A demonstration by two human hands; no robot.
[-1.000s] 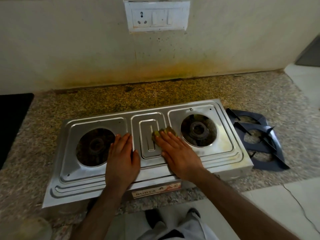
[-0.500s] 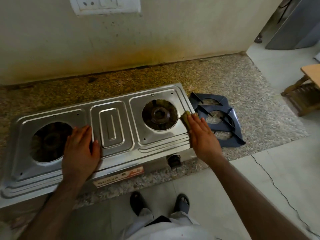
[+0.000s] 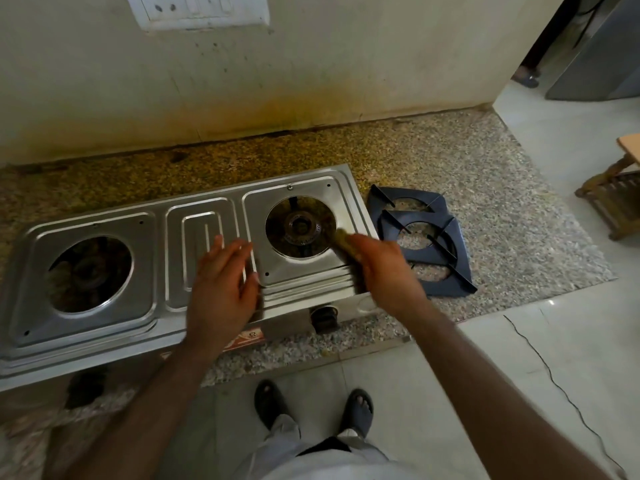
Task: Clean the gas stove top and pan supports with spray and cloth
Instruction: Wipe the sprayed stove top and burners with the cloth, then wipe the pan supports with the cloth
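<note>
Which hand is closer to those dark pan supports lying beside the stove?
The right hand, holding a scrubber at the stove's right edge, just left of the pan supports. The left hand is farther left, over the stove's middle.

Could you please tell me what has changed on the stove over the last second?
The right hand carried the scrub pad from the stove's centre panel to beside the right burner. The left hand shifted right, fingers lifting. The pan supports stayed put.

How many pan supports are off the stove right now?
2. Both lie overlapping on the counter right of the stove: rear pan support, front pan support. None seems hidden.
</note>
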